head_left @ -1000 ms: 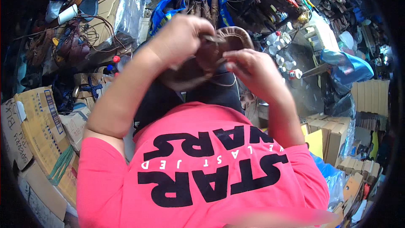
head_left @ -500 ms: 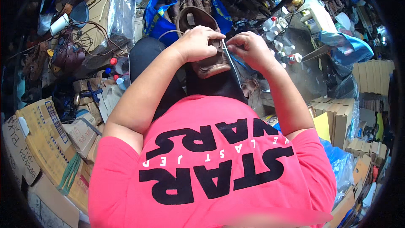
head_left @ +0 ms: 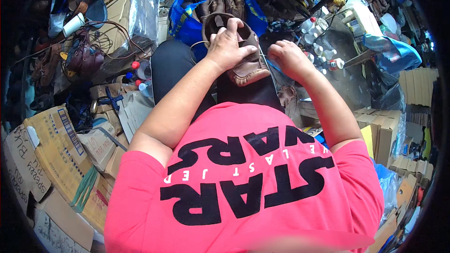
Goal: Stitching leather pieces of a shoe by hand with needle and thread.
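A brown leather shoe (head_left: 249, 72) rests on my lap, its stitched toe towards me and its opening away. My left hand (head_left: 229, 49) grips it, the thumb pressed on the upper and the fingers bent over the opening. Just right of the shoe, my right hand (head_left: 289, 57) is closed in a pinch. A thin pale thread (head_left: 262, 55) shows between the shoe's side and those fingertips; its end is hidden in them. Left of my left hand, a tan cord (head_left: 198, 43) loops out.
Beyond my knees stands a blue bag (head_left: 180, 21) with several brown shoes. Plastic bottles (head_left: 323, 49) cluster at right, and more bottles (head_left: 144, 72) lie by my left knee. Cardboard boxes (head_left: 51, 136) are piled at left; a brown carton (head_left: 379, 129) stands at right.
My right hand has drawn a little away from the shoe. The left hand's fingers have shifted up over the shoe's opening. The whole view has moved slightly.
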### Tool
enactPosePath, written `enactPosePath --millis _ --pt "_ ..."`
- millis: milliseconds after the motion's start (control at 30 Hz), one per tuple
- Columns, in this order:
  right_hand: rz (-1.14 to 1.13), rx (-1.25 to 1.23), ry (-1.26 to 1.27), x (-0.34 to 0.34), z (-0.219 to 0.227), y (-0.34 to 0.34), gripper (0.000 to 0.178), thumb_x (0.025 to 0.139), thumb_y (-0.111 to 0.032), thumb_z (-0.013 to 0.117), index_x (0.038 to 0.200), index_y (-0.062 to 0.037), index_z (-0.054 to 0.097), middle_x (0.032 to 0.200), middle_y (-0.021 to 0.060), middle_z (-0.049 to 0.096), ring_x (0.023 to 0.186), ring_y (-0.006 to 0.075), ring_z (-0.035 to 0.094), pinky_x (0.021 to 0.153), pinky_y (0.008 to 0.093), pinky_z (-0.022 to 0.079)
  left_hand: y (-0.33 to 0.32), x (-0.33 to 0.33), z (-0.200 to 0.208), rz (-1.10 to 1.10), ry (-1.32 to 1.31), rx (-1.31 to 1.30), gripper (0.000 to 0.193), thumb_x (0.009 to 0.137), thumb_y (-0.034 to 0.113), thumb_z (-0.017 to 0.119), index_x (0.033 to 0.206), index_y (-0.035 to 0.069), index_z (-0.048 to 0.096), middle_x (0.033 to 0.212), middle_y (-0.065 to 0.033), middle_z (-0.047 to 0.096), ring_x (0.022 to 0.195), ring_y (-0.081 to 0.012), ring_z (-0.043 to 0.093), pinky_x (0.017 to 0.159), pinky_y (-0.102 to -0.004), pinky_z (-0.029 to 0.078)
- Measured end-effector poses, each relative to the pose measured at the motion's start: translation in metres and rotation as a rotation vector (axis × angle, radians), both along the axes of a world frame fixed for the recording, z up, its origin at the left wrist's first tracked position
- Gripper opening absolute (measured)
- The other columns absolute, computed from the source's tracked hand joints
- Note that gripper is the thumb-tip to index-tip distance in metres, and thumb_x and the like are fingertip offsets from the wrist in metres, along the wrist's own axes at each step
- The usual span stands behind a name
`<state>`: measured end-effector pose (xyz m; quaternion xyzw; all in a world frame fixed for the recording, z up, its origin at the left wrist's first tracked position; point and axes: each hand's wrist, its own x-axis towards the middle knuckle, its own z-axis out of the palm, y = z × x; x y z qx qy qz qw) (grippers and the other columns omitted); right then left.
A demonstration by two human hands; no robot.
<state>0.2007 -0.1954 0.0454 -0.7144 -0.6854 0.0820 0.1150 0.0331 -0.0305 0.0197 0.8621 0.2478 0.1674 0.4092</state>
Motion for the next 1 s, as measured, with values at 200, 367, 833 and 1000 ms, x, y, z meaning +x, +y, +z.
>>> enactPosePath --millis 200,367,833,1000 --pt "-0.027 -0.003 -0.217 -0.015 0.006 -0.006 0.016 0.082 -0.007 0.057 0.094 -0.0124 0.064 0.092 0.0082 0.065 0.097 0.0280 0.062 0.084 0.0417 0.045 0.006 0.010 0.005 -0.218 0.268 0.192 0.044 0.082 0.049 0.071 0.109 0.014 0.072 0.111 -0.0127 0.064 0.114 -0.0336 0.053 0.096 -0.0496 0.041" --pt "-0.003 -0.170 -0.339 -0.032 0.003 0.011 0.014 0.085 -0.013 0.056 0.096 -0.0138 0.064 0.082 0.0052 0.069 0.088 0.0252 0.067 0.083 0.0406 0.043 0.009 0.010 0.008 -0.255 0.277 0.265 0.040 0.086 0.045 0.069 0.112 0.016 0.071 0.113 -0.0117 0.060 0.115 -0.0324 0.051 0.097 -0.0486 0.039" --pt "-0.909 -0.140 0.726 0.056 -0.019 -0.186 0.023 0.090 -0.023 0.071 0.101 -0.0033 0.074 0.080 0.0062 0.071 0.071 0.0127 0.061 0.071 0.0288 0.050 0.082 -0.030 0.011 -0.456 0.461 -0.045 0.030 0.089 0.028 0.070 0.107 0.005 0.067 0.098 -0.0059 0.069 0.094 -0.0132 0.061 0.086 -0.0324 0.047" --pt "-0.491 0.646 1.391 0.073 0.039 -0.137 0.021 0.094 -0.017 0.066 0.107 -0.0014 0.069 0.086 0.0024 0.065 0.080 0.0124 0.059 0.084 0.0314 0.048 0.069 -0.042 -0.007 -0.394 0.240 -0.460 0.044 0.082 0.037 0.079 0.105 0.002 0.069 0.098 -0.0035 0.072 0.089 -0.0107 0.062 0.083 -0.0290 0.049"
